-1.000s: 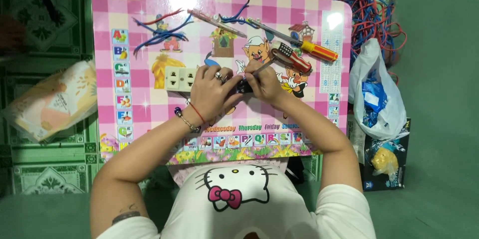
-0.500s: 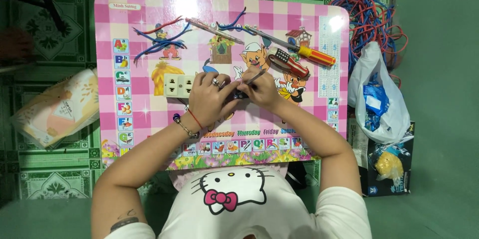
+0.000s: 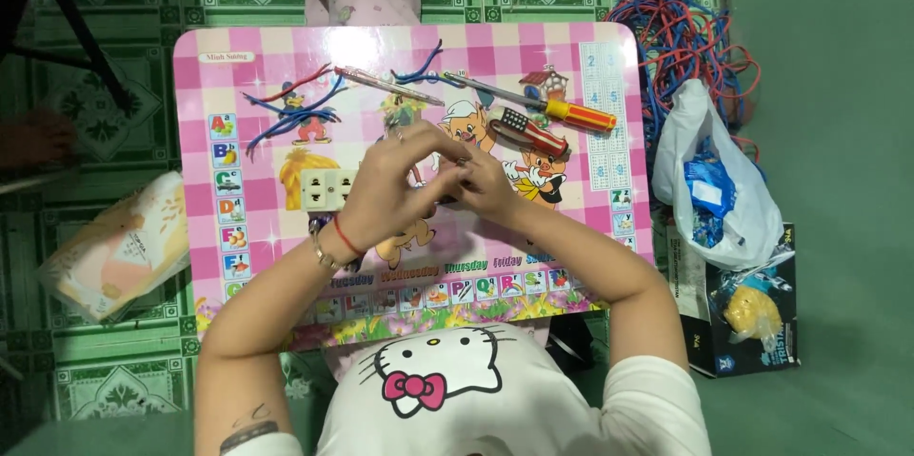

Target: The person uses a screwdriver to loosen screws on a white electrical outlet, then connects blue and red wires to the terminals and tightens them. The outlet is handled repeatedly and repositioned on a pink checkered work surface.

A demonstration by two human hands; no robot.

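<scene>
Left hand (image 3: 386,185) and right hand (image 3: 486,185) pinched together on something hidden; one socket (image 3: 322,189), two screwdrivers (image 3: 557,113) on table (image 3: 609,218).

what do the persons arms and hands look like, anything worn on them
Both arms are bare below short white sleeves. The left hand has a ring on one finger, and its wrist carries a thin red band and a metallic bracelet. A dark tattoo marks the left upper arm. The right hand shows nothing worn that is clear.
</scene>
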